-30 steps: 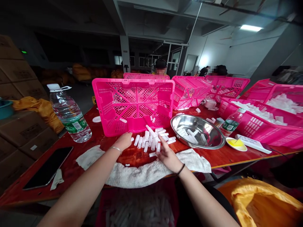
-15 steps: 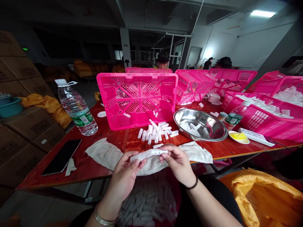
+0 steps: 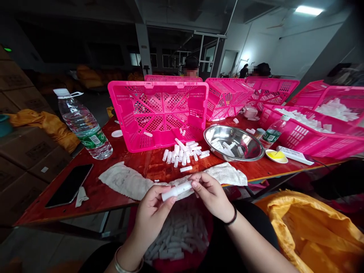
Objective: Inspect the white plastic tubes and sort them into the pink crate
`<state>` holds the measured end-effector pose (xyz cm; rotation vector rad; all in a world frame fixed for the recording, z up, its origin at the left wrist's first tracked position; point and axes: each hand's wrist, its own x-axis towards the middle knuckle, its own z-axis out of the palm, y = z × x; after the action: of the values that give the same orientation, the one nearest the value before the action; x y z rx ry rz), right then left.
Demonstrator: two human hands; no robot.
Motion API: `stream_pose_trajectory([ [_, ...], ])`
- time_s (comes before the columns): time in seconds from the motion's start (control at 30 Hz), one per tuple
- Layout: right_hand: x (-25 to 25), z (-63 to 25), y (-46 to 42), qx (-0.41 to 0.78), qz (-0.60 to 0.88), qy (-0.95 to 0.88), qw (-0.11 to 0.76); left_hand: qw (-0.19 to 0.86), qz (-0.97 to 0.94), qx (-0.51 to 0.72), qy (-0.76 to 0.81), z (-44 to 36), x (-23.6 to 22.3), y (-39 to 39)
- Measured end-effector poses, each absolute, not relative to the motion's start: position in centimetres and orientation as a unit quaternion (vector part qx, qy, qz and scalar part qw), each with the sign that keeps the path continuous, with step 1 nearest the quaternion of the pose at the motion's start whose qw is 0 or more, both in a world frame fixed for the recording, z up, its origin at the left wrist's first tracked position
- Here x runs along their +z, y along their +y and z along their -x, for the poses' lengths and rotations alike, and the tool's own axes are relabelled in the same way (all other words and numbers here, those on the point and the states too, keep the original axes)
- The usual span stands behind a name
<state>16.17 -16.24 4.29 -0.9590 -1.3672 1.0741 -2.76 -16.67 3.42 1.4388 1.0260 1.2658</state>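
A white tube (image 3: 179, 190), wider toward its left end, is held level between both hands above the table's front edge. My left hand (image 3: 152, 208) pinches the wide end between thumb and fingers. At the narrower end, my right hand (image 3: 212, 195) grips with thumb and fingertips; dark marks show on the tube's side. Beneath the hands lies a grimy white towel (image 3: 122, 180). Just beyond it are a heap of short white tubes (image 3: 178, 154) and one lone tube (image 3: 186, 169). Below the table edge, a tub holds many more white pieces (image 3: 182, 235).
Behind the heap a pink basket (image 3: 159, 146) stands on its side. A steel bowl (image 3: 256, 153) with tubes is to its right, near a small yellow-filled dish (image 3: 277, 156). At left are a water bottle (image 3: 93, 140) and a phone (image 3: 69, 185). An orange sack (image 3: 313, 227) sits lower right.
The held tube has turned and now looks straighter, its wide end plainer to see. Both hands keep their hold. The whole view has shifted slightly, with the table things appearing farther left and higher.
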Motion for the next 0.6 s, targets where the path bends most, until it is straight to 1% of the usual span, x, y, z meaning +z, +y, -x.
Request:
stream_pose_trajectory([
  [0.13, 4.6, -16.7, -16.6, 0.403, 0.403, -0.625, 0.533, 0.576, -0.543, 0.428, 0.436, 2.5, 3.8, -16.9],
  [0.2, 4.8, -16.8, -16.7, 0.389, 0.403, -0.636, 0.531, 0.584, -0.555, 0.403, 0.435, 2.4, 3.9, -17.1],
  [0.23, 4.8, -16.7, -16.7, 0.391, 0.406, -0.627, 0.538, 0.553, -0.585, 0.404, 0.434, 2.3, 3.8, -17.2],
  [0.27, 4.7, -16.4, -16.8, 0.401, 0.410, -0.608, 0.549, 0.498, -0.627, 0.416, 0.431, 2.3, 3.6, -17.3],
  [0.37, 4.0, -15.3, -17.0, 0.462, 0.420, -0.519, 0.583, 0.253, -0.751, 0.466, 0.393, 2.1, 2.6, -17.4],
  [0.43, 3.2, -14.6, -17.3, 0.500, 0.413, -0.480, 0.591, 0.120, -0.786, 0.484, 0.366, 2.3, 1.8, -17.3],
  [0.5, 2.5, -14.5, -17.2, 0.521, 0.399, -0.498, 0.567, 0.055, -0.791, 0.489, 0.363, 2.7, 1.0, -17.1],
  [0.53, 2.3, -14.8, -17.1, 0.520, 0.393, -0.533, 0.539, 0.044, -0.791, 0.487, 0.368, 3.1, 0.6, -16.9],
  [0.6, 2.0, -15.9, -16.2, 0.483, 0.394, -0.633, 0.460, 0.062, -0.804, 0.455, 0.377, 3.9, -0.1, -16.6],
])
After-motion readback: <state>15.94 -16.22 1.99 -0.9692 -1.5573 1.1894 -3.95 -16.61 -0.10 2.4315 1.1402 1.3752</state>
